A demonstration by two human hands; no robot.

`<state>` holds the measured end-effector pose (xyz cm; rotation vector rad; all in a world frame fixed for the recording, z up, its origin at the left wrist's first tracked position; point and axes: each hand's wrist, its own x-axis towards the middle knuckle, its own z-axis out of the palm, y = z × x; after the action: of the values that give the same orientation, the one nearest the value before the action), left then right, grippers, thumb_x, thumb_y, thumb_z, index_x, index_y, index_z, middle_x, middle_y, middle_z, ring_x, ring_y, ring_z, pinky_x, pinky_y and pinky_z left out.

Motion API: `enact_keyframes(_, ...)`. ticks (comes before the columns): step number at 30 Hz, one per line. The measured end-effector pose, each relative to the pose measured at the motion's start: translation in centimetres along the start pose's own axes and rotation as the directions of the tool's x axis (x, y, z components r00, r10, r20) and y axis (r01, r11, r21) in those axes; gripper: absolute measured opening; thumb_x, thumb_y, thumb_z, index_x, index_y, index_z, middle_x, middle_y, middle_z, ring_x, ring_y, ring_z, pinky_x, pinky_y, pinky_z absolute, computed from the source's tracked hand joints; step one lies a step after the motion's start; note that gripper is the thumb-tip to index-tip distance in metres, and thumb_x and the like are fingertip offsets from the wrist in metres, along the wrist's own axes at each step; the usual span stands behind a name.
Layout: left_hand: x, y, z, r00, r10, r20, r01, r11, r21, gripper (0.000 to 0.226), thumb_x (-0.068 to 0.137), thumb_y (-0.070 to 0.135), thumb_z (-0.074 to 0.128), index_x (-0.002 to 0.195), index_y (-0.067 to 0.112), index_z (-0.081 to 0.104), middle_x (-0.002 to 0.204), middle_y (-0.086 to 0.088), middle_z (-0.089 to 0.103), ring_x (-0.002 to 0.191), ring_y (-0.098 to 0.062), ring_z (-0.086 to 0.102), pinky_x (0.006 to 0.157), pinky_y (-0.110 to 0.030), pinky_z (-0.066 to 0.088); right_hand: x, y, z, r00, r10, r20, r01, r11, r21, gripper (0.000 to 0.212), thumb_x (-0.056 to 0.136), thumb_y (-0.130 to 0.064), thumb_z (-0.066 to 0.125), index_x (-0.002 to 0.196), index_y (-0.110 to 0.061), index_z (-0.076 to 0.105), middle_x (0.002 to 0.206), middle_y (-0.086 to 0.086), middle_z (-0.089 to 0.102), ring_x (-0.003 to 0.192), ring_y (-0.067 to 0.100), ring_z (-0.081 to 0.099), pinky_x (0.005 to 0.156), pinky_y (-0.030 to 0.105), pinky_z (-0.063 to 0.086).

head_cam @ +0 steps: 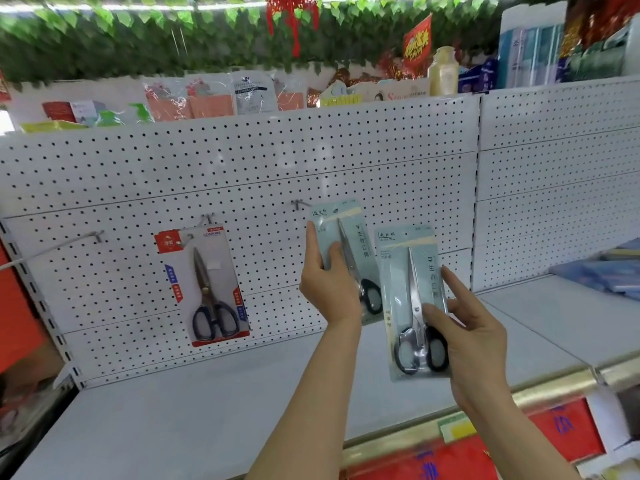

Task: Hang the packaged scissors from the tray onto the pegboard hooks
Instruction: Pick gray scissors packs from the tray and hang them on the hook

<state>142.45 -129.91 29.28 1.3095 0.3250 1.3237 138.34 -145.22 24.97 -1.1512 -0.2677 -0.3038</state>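
Left hand: the left hand [329,289] is raised in front of the pegboard [242,174], fingers closed around the left edge of a pale green scissors pack [341,233], thumb along the pack's outer edge and fingertips pressed on its front.
Left pack: upright, its top edge just beside a bare hook [300,203], to the hook's right; whether the card touches the hook cannot be told. Its lower part with the black handles shows past the wrist.
Right hand: the right hand [474,327] grips a second pale green scissors pack [414,299] low on its right side, thumb across the front near the handles, index finger stretched up along the right edge.
Right pack: held lower than the left pack, slightly tilted, in the air above the white shelf [207,403]. It overlaps the lower right corner of the left pack.
Hung pack: a red-and-white scissors pack [204,285] hangs from a hook [207,218] on the pegboard, well to the left of both hands, tilted a little.
Other hook: one more bare hook [98,235] juts out at far left.
Pegboard: white, perforated, running the width of the shelf bay.
Above: packaged goods [211,98] stand along the top of the board under green leaf garlands [138,39].
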Motion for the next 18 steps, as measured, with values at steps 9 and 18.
enact_keyframes(9, 0.7, -0.2, 0.0, 1.0, -0.012, -0.028, 0.015, 0.993, 0.118, 0.052, 0.092, 0.011, 0.066, 0.138, 0.032, 0.054, 0.044, 0.012, 0.027, 0.041, -0.008, 0.025, 0.045, -0.009, 0.03, 1.5, -1.0, -1.2, 0.992, 0.048, 0.114, -0.051, 0.999, 0.02, 0.058, 0.081, -0.001, 0.072, 0.118, -0.045, 0.066, 0.108, 0.033, 0.053, 0.081, 0.024, 0.053, 0.092, 0.04, 0.052)
enact_keyframes(18, 1.4, -2.5, 1.4, 0.996, 0.03, -0.087, -0.003, 0.954, 0.299, 0.052, 0.094, 0.023, 0.063, 0.139, 0.044, 0.049, 0.063, 0.007, 0.047, 0.052, -0.006, 0.031, 0.052, -0.022, 0.036, 3.4, -1.0, -2.6, 0.96, 0.092, 0.264, -0.095, 0.995, -0.002, 0.058, 0.082, 0.0, 0.07, 0.121, -0.042, 0.065, 0.092, 0.027, 0.053, 0.074, 0.023, 0.048, 0.076, 0.038, 0.049)
